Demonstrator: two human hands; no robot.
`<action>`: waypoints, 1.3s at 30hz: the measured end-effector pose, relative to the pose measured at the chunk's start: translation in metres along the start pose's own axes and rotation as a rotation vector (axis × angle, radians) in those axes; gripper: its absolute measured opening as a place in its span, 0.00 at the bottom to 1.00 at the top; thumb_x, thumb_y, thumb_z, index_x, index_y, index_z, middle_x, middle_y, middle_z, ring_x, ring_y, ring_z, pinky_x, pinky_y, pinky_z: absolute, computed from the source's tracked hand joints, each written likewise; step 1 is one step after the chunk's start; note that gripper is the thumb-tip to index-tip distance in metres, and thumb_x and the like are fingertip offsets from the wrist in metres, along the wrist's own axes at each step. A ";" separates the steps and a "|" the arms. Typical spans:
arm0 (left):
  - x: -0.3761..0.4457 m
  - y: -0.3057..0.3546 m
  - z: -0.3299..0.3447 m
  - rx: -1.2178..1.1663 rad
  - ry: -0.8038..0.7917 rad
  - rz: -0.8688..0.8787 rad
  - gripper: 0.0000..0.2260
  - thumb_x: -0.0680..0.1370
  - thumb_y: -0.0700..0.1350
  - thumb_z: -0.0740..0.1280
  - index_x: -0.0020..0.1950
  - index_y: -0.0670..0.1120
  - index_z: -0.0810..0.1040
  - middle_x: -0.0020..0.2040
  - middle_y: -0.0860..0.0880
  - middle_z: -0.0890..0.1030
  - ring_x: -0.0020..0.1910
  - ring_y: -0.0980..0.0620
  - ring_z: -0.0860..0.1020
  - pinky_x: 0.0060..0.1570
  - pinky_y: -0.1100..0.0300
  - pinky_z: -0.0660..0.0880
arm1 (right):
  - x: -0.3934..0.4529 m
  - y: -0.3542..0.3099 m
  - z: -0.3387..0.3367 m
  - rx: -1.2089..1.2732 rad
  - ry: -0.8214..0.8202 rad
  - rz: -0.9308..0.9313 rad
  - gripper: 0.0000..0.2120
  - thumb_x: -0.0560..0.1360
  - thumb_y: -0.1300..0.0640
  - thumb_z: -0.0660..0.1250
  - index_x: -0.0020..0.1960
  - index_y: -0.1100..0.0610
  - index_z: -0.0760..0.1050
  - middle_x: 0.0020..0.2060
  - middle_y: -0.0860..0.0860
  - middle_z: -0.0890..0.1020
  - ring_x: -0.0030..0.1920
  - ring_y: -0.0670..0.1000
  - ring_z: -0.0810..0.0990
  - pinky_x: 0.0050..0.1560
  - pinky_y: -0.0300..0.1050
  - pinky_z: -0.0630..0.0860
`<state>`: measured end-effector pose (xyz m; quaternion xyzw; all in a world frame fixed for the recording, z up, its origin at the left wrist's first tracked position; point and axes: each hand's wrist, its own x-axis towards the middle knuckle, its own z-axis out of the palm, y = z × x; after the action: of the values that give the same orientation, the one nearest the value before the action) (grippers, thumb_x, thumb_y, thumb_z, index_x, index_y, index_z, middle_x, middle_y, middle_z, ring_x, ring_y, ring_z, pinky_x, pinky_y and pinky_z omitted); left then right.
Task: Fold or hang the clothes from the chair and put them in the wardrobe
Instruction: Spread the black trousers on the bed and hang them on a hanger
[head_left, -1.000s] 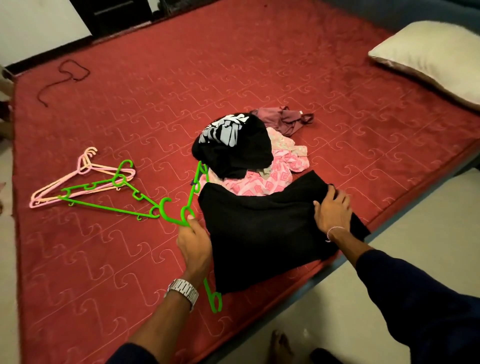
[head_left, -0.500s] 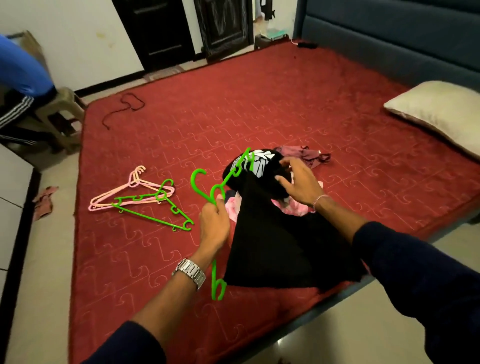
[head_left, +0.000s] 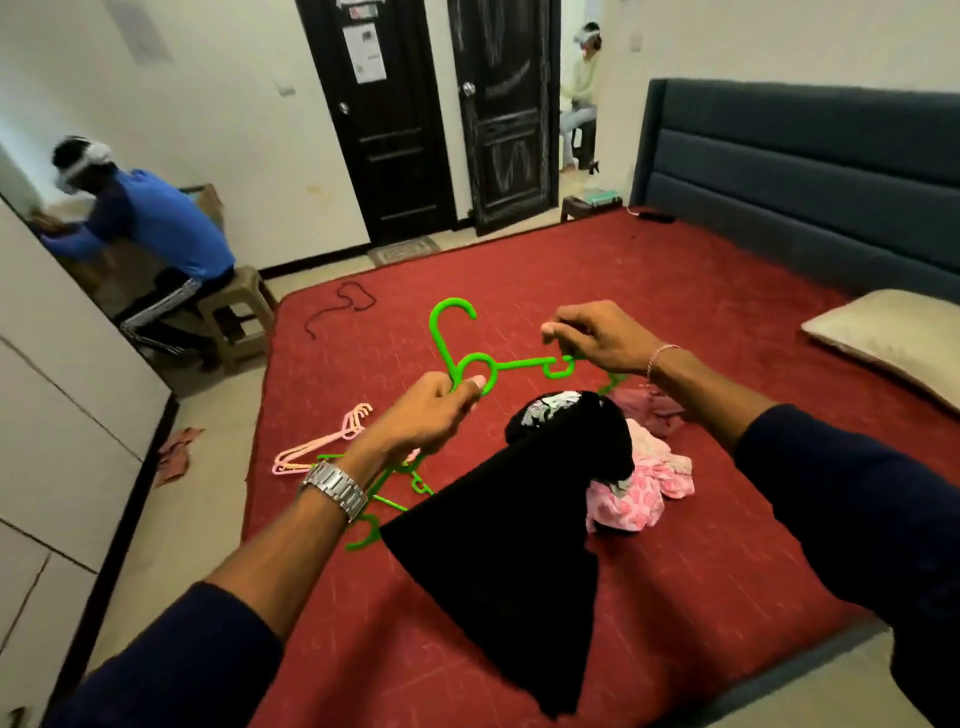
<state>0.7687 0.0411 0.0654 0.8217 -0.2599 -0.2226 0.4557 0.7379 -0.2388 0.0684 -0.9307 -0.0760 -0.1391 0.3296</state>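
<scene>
I hold a green plastic hanger (head_left: 519, 364) up over the red bed (head_left: 675, 291). My left hand (head_left: 421, 415) grips it at the neck below the hook. My right hand (head_left: 597, 338) pinches its right arm. Under the hanger a black garment (head_left: 514, 561) lies spread toward the bed's near edge. Behind that garment sits a pile: a black top with a white print (head_left: 556, 415), pink patterned clothes (head_left: 644, 488) and a maroon piece (head_left: 649, 410). Pink hangers (head_left: 322, 441) and another green hanger (head_left: 395, 483) lie on the bed at the left.
White wardrobe doors (head_left: 62, 415) stand along the left. A person in blue (head_left: 150, 228) sits on a stool (head_left: 234, 312) beyond the bed. A pillow (head_left: 893, 338) lies at the right by the grey headboard (head_left: 805, 171). A dark cord (head_left: 343, 306) lies at the far corner.
My left hand lifted the green hanger off the bed. My right hand left the black garment and took the hanger's right arm. My view tilted up to show the room.
</scene>
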 end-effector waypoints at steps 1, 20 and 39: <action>-0.006 0.007 -0.015 0.023 -0.020 0.020 0.23 0.84 0.55 0.61 0.31 0.46 0.70 0.22 0.52 0.61 0.19 0.54 0.57 0.23 0.65 0.54 | 0.002 -0.016 -0.003 0.031 -0.027 0.008 0.16 0.82 0.45 0.62 0.44 0.52 0.82 0.31 0.47 0.82 0.30 0.41 0.79 0.37 0.38 0.74; -0.169 0.058 -0.202 0.167 0.095 0.026 0.20 0.78 0.59 0.68 0.35 0.45 0.82 0.25 0.49 0.66 0.25 0.52 0.61 0.27 0.59 0.60 | 0.030 -0.258 0.016 0.433 -0.769 0.048 0.26 0.82 0.41 0.56 0.62 0.61 0.79 0.53 0.66 0.82 0.53 0.69 0.83 0.55 0.68 0.79; -0.465 0.078 -0.281 0.201 0.586 -0.166 0.20 0.80 0.57 0.66 0.41 0.40 0.81 0.27 0.50 0.64 0.26 0.54 0.60 0.27 0.62 0.60 | 0.033 -0.485 0.077 0.099 -1.103 -0.417 0.15 0.76 0.53 0.71 0.61 0.55 0.80 0.55 0.65 0.82 0.41 0.62 0.86 0.41 0.56 0.84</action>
<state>0.5648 0.4765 0.3297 0.9101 -0.0703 0.0139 0.4082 0.6718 0.1862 0.3084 -0.8144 -0.4240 0.3073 0.2500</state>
